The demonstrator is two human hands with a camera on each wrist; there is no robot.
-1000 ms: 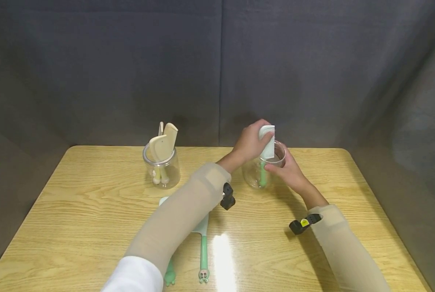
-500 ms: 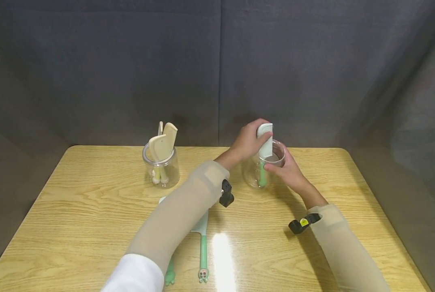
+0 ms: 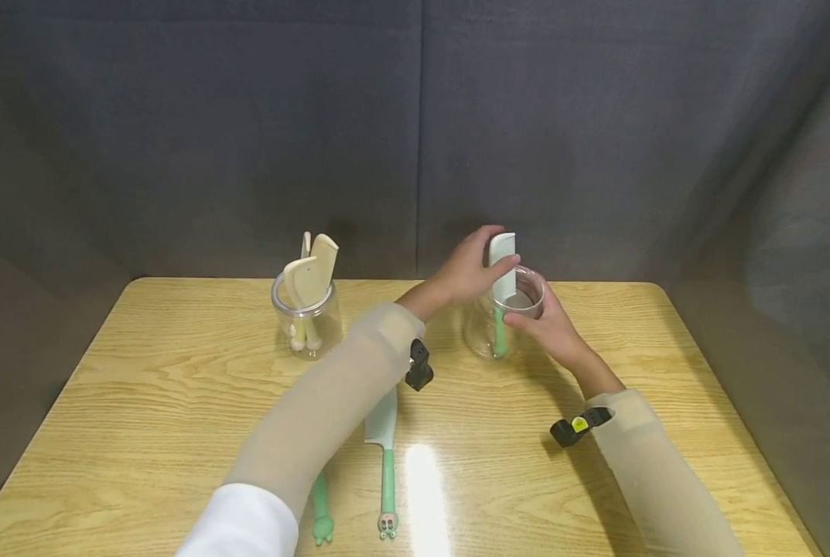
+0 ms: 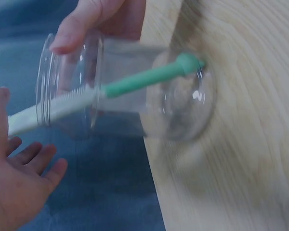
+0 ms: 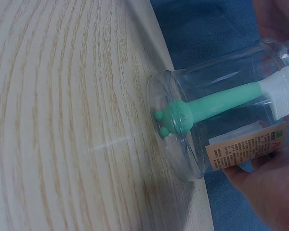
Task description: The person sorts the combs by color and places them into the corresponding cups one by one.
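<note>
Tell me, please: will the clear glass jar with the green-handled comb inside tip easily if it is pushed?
The clear glass jar probably tips fairly easily: the green-handled white comb stands tall above its rim, leaning to one side. Its smooth wall may be slippery, so the right hand gripping it likely helps. Being glass, it is probably fragile.

1. Left hand [image 4: 14, 178]: cut off by the left-wrist frame's edge; only palm and fingers show.
2. Second green comb [image 3: 320, 507] on the worktop [image 3: 143, 402]: upper part hidden under the left sleeve [image 3: 324, 410].
3. Right hand [image 5: 272, 185]: cropped at the right-wrist frame's corner.
4. Jar label [image 5: 245, 144]: print too small to read.
5. Left-wrist view: motion-blurred throughout.
</note>
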